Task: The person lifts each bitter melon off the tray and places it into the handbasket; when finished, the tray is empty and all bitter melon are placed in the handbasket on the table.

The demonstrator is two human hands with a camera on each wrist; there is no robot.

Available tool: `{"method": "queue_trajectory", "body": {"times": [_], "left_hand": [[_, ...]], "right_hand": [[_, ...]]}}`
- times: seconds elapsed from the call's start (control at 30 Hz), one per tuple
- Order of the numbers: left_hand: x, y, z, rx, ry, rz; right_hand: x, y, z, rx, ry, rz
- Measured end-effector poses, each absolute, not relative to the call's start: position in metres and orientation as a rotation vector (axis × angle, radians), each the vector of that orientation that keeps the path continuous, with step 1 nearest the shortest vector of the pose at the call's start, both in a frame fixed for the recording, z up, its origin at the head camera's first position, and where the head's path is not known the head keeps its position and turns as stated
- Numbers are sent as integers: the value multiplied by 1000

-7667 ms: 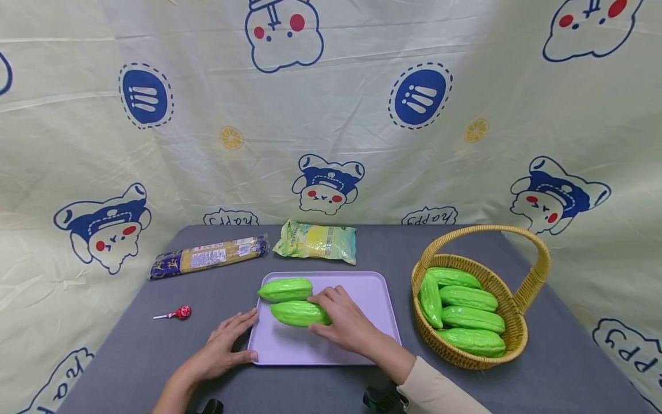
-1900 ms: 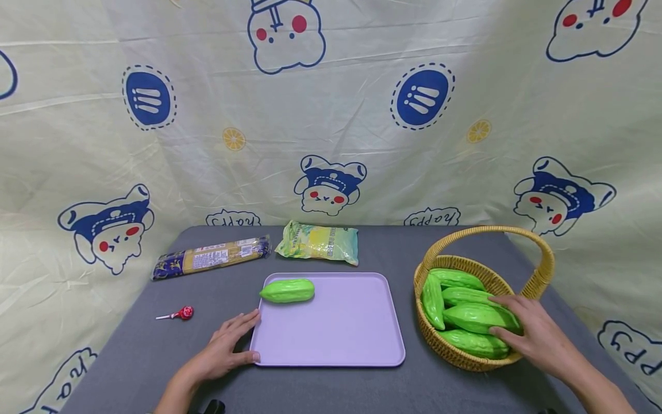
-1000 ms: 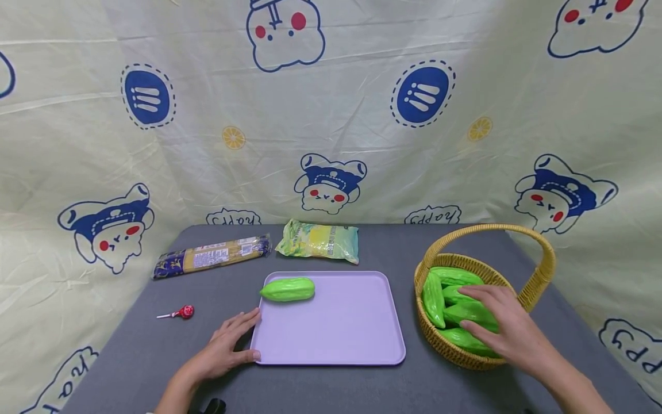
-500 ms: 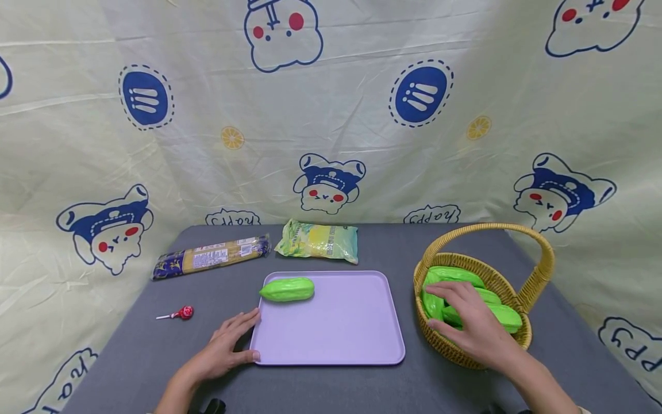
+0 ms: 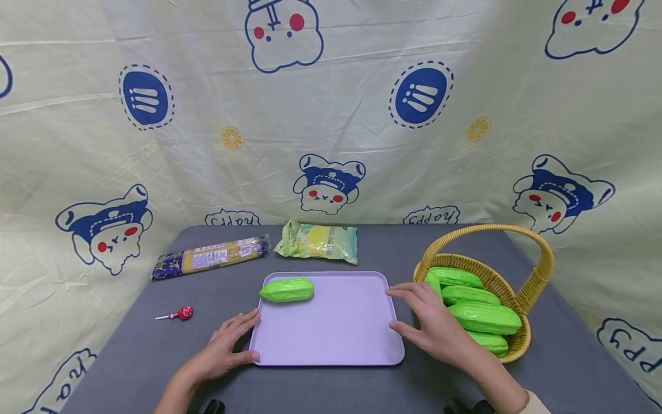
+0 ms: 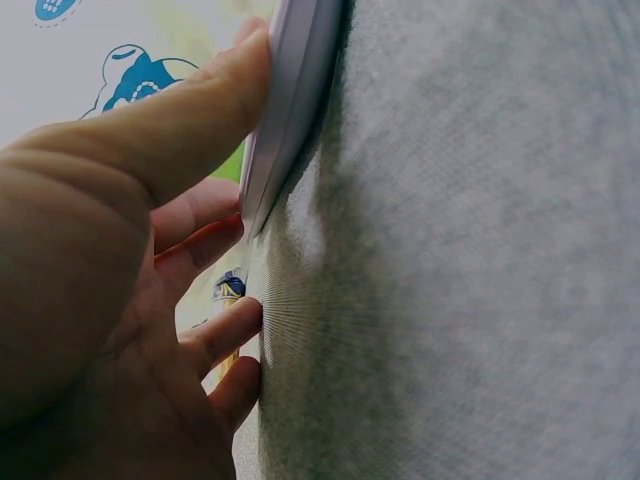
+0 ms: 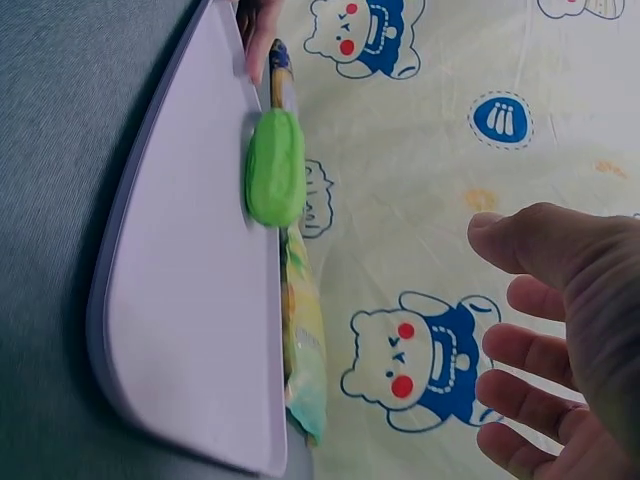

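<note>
A lilac tray (image 5: pixel 331 333) lies at the middle of the table, and a single green bitter melon (image 5: pixel 287 290) rests near its back left corner. My left hand (image 5: pixel 222 351) touches the tray's left edge with spread fingers; the left wrist view shows its thumb (image 6: pixel 200 120) against the rim. Holding nothing, my right hand (image 5: pixel 437 325) hovers by the tray's right edge, thumb and fingers apart. Behind it, a wicker basket (image 5: pixel 524 339) with a tall handle holds several more bitter melons (image 5: pixel 485 318), partly hidden by that hand.
Along the back of the table lie a long pack of noodles (image 5: pixel 212 257) and a green-yellow packet (image 5: pixel 318 241). A red lollipop (image 5: pixel 184 313) lies left of the tray. A printed cloth hangs behind the grey table.
The right hand took a bitter melon from the tray to the basket and let go, then moved left to the tray's right edge. The left hand has stayed at the tray.
</note>
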State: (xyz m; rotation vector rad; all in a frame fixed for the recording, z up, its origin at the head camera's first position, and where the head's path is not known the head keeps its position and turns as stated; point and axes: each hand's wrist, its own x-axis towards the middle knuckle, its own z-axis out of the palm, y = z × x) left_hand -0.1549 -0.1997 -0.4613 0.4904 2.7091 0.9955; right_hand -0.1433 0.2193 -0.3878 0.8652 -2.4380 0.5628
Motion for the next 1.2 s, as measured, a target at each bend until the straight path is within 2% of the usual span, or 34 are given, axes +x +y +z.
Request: {"method": "queue_trajectory", "body": {"times": [0.27, 1.2], "left_hand": [[-155, -199, -461, 481, 2702, 997], [-154, -200, -461, 523, 2723, 994]], "right_hand": [[-156, 195, -395, 946, -2414, 640], [-195, 127, -415, 954, -2641, 760]]}}
